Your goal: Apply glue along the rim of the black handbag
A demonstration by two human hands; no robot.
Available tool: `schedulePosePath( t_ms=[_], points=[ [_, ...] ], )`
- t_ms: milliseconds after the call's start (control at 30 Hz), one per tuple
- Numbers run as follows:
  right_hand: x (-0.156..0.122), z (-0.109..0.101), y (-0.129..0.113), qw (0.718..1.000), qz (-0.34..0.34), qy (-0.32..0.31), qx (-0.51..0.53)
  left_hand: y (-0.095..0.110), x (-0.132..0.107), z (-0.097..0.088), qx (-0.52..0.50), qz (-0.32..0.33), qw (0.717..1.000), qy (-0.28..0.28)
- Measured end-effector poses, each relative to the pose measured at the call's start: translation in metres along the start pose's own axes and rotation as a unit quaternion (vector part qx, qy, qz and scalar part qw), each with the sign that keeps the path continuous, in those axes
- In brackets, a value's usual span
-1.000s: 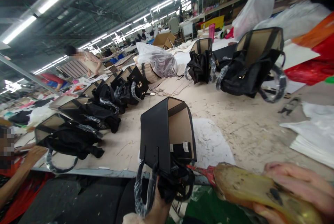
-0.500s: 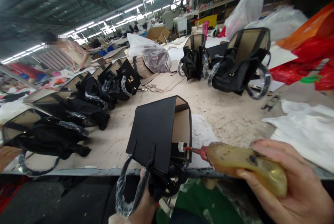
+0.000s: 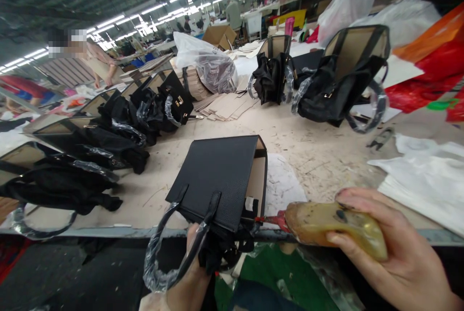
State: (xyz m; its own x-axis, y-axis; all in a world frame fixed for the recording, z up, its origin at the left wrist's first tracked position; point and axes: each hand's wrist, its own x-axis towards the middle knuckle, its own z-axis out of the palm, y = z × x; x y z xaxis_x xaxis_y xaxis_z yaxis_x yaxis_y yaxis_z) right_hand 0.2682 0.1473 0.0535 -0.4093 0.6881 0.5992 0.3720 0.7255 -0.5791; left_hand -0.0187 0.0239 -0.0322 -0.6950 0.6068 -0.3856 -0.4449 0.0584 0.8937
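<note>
Gripping the yellow bottle [image 3: 331,224] in our curled right hand [image 3: 404,250], we are pointing its nozzle [image 3: 276,221] leftward at the black bag [image 3: 221,168], left hand's [image 3: 196,271] fingers hidden.

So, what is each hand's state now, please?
Left hand: at black boxy bag, fingers hidden; grip cannot be told.
Right hand: closed around translucent yellow bottle with red nozzle.

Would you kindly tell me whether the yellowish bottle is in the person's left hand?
No, the right hand grips the yellowish bottle, its red nozzle pointing towards the black bag.
</note>
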Motion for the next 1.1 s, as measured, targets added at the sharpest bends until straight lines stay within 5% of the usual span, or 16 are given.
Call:
schedulePosePath(
  t_ms=[533, 833, 1100],
  points=[
    [-0.002, 0.011, 0.018, 1.0, 0.013, -0.012, -0.012, 0.021, -0.011, 0.016, 0.007, 0.022, 0.998, -0.065],
    [-0.01, 0.019, 0.036, 0.986, 0.163, 0.029, -0.006, 0.021, -0.005, 0.013, 0.015, 0.0, 0.998, -0.057],
    [-0.011, 0.026, 0.039, 0.978, 0.205, 0.02, 0.026, 0.011, 0.008, 0.006, 0.013, -0.046, 0.995, -0.084]
  ],
)
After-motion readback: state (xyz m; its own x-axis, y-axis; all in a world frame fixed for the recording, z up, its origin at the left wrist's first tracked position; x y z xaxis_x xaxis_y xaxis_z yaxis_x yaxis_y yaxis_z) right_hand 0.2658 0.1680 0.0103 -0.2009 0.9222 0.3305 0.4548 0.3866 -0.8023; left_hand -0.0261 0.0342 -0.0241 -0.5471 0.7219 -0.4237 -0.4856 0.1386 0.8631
